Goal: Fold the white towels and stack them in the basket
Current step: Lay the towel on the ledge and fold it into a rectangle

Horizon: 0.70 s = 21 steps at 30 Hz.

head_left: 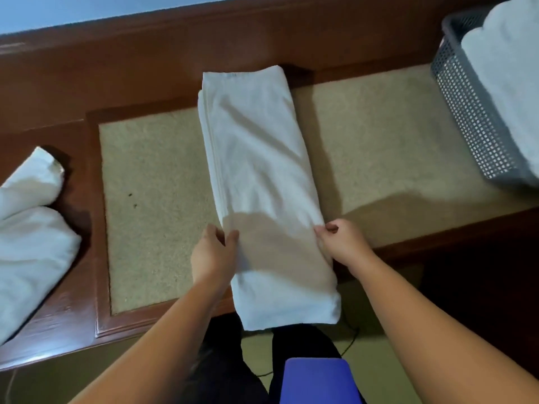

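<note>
Left hand (214, 252) and right hand (339, 243), forearms reaching forward, each pinching a long side of the folded white towel (259, 176) lengthwise mid-table (379, 126), near end overhanging the edge. Bare tabletop either side. Basket (466, 112) far right.

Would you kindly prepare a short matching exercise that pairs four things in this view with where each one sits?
Things:
1. long folded towel
2. unfolded towel
3. grey basket
4. blue object

Places:
A. far right of the table, holding white towels
B. bottom of the view, below the table edge
C. left end of the table
D. centre of the table, near end overhanging, gripped at its sides by both hands

Pairs: 1-D, 2-C, 3-A, 4-B
</note>
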### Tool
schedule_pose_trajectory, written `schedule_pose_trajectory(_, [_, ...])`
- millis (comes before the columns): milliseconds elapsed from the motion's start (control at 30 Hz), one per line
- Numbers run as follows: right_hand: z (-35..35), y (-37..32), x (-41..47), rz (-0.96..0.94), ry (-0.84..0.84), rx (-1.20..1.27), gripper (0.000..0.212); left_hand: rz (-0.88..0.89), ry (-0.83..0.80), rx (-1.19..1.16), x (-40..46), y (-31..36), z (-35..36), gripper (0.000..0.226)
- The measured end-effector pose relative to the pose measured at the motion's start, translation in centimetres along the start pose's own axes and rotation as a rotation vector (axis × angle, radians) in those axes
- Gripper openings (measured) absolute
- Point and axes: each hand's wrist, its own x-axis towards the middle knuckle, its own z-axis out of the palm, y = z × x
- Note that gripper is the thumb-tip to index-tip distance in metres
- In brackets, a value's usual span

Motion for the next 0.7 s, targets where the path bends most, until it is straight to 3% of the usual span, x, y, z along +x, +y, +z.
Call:
schedule_pose_trajectory(100, [-1.2,0.2,0.6,-0.007,-0.031,0.025,0.023,-0.051,0.026,-0.021,-0.3,0.0,0.4,0.025])
schedule_pose_trajectory(200, [-0.9,-0.1,0.7,-0.098,0.086,-0.050,0.030,-0.011,0.154,0.118,-1.2,0.3,2.1,0.029])
schedule_pose_trajectory(267, [-0.2,-0.8,0.5,-0.332,0.246,-0.109,0.044,0.167,0.251,0.195,-2.2,1.8,3.9,0.051])
schedule_pose_trajectory(300, [0.3,-1.3,0.7,-0.491,0.298,-0.150,0.049,0.289,0.223,0.230,-2.7,2.7,4.8,0.063])
schedule_pose_trajectory(400, [1.6,-4.0,2.6,-0.759,0.166,-0.375,0.060,0.459,0.022,0.398,-3.1,3.4,7.4,0.108])
schedule_pose_trajectory(533, [2.7,-6.9,7.9,-0.725,-0.001,-0.738,0.076,0.448,0.016,0.474,-2.6,2.0,8.5,0.138])
schedule_pose_trajectory(700, [3.6,-9.0,12.7,-0.743,0.139,-0.884,0.100,0.462,0.001,0.484,-2.3,2.2,8.3,0.146])
